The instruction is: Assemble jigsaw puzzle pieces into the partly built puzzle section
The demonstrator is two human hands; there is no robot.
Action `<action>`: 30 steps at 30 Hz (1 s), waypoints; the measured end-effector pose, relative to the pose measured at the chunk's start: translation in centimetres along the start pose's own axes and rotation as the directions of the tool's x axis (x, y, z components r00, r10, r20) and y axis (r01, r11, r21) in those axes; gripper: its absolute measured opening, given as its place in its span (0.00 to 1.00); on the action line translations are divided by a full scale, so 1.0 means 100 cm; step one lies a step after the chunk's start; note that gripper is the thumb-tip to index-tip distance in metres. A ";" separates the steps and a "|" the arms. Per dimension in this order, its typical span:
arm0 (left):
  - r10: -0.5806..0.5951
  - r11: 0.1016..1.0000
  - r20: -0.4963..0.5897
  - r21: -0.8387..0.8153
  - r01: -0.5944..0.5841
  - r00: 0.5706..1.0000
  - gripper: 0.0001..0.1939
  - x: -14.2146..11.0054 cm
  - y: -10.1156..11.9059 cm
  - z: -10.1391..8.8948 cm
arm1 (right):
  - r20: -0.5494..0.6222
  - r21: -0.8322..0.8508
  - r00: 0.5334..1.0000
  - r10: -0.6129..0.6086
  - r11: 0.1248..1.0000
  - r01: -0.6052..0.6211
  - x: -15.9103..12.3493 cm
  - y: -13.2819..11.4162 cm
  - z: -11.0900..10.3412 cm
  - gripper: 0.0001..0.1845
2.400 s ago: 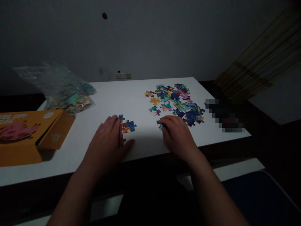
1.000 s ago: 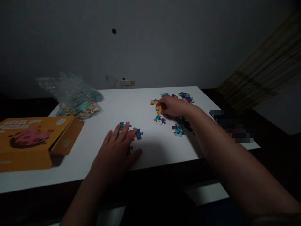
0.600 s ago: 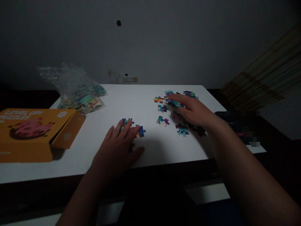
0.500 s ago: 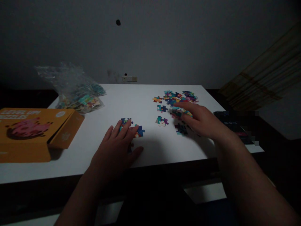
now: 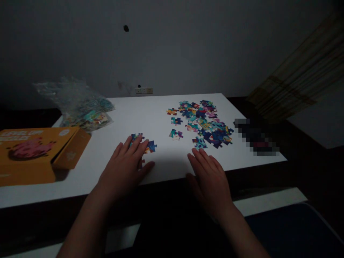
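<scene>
My left hand point(image 5: 126, 163) lies open with fingers spread over a few joined jigsaw pieces point(image 5: 151, 146), hiding part of them. Close to the table's front edge, my right hand point(image 5: 209, 175) rests open with its fingers stretched out and nothing held. Just beyond its fingertips is a teal jigsaw piece point(image 5: 199, 143) at the near side of a loose pile of puzzle pieces point(image 5: 212, 125). Between the hands and the pile's left side lie single pieces: a white and purple one point(image 5: 176, 134), a teal one point(image 5: 176, 121) and an orange one point(image 5: 171, 111).
On the left of the white table point(image 5: 129, 118) stands an orange puzzle box point(image 5: 32, 150) with its end flap out. Behind it sits a clear plastic bag point(image 5: 94, 116) of more pieces. A dark, pixelated object point(image 5: 255, 138) lies at the right edge.
My right hand has left the pile, moving down and left to the table's front edge, and is now empty. My left hand stays over the joined pieces. The view has shifted slightly.
</scene>
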State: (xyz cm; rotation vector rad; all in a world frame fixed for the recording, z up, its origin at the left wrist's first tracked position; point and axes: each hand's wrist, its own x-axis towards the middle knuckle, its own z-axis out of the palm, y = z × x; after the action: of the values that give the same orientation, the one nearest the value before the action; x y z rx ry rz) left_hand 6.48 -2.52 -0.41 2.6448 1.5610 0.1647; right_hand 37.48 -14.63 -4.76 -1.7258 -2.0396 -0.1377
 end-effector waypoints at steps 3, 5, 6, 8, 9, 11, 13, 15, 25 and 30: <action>-0.003 1.000 -0.001 -0.010 0.003 1.000 0.44 0.001 -0.002 0.000 | -0.046 -0.001 0.998 0.032 0.999 -0.032 0.002 -0.002 0.004 0.26; 0.000 1.000 0.001 -0.017 0.000 1.000 0.44 0.001 -0.003 -0.001 | -0.057 0.014 0.997 0.052 0.999 -0.051 0.003 -0.004 0.005 0.26; 0.000 1.000 0.003 -0.019 0.000 1.000 0.43 0.001 -0.004 -0.002 | -0.057 0.025 0.996 0.062 0.998 -0.061 0.003 -0.005 0.006 0.26; 0.005 1.000 0.011 -0.028 -0.004 1.000 0.41 0.002 -0.005 -0.003 | -0.048 0.045 0.996 0.078 0.996 -0.075 0.004 -0.006 0.006 0.26; 0.008 0.999 0.014 -0.035 -0.007 1.000 0.41 0.002 -0.005 -0.003 | -0.041 0.053 0.995 0.086 0.995 -0.083 0.004 -0.008 0.005 0.27; 0.014 0.999 0.016 -0.047 -0.013 1.000 0.40 0.003 -0.007 -0.004 | -0.022 0.062 0.995 0.100 0.993 -0.098 0.005 -0.011 0.003 0.27; 0.025 0.999 0.015 -0.047 -0.025 1.000 0.40 0.003 -0.009 -0.004 | 0.009 0.064 0.994 0.107 0.992 -0.108 0.006 -0.014 -0.001 0.28; 0.038 0.999 0.014 -0.037 -0.038 0.999 0.40 0.002 -0.010 -0.004 | 0.038 0.074 0.995 0.095 0.992 -0.098 0.009 -0.012 -0.007 0.28; 0.039 0.999 -0.036 -0.014 -0.040 0.999 0.47 0.000 -0.018 0.004 | -0.098 -0.052 0.952 0.291 0.953 -0.297 0.055 0.113 -0.034 0.32; 0.027 0.999 -0.046 -0.024 -0.029 0.999 0.45 -0.002 -0.021 0.008 | -0.118 0.043 0.969 0.219 0.976 -0.215 0.052 0.123 -0.029 0.24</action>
State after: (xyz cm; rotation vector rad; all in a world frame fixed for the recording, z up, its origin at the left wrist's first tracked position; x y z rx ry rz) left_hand 4.65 -1.64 -1.49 2.6632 1.5251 0.2461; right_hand 49.52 -8.42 -2.75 -1.8606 -1.7447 -0.1382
